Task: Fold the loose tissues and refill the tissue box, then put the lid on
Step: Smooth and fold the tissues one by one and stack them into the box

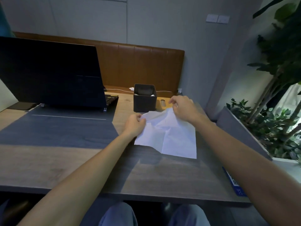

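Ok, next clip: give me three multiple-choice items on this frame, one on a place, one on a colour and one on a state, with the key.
1. Where does the tissue box stand?
A. on the floor
B. beyond the tissue, right of the laptop
C. on the laptop's lid

2. What colour is the tissue box?
A. white
B. black
C. blue

3. How is the tissue handled?
A. it lies untouched
B. one hand presses it flat
C. both hands pinch it

Key:
1 B: the box sits just past the tissue's far edge, with the laptop to its left.
2 B: its walls are black.
3 C: the left hand and the right hand each pinch the tissue's far edge.
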Tool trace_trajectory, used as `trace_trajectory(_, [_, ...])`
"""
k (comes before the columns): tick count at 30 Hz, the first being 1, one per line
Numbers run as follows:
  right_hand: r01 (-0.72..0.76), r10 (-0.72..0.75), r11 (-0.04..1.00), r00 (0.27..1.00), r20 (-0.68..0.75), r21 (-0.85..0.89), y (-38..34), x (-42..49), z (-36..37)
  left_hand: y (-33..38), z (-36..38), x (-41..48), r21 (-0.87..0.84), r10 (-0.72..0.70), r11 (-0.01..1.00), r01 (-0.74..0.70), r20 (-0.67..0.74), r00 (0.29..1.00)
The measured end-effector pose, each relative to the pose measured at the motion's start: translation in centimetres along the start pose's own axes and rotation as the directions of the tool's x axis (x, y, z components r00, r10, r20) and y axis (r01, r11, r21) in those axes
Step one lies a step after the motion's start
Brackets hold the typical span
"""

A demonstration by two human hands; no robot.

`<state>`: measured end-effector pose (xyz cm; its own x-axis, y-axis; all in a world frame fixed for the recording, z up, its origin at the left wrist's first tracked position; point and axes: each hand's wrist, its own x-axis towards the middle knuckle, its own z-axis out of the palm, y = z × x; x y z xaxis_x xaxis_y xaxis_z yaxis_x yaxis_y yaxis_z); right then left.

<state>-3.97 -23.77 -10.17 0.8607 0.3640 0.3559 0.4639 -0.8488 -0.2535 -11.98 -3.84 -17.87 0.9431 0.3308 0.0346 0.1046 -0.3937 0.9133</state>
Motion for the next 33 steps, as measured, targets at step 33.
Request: trace_trajectory(33, [-0.024, 0.024, 1.0, 0.972, 0.233, -0.004, 3.0, -6.7, 7.5, -0.9, 3.3, 1.6, 0.75, 0.147, 0.513, -0.417, 0.402, 0.904])
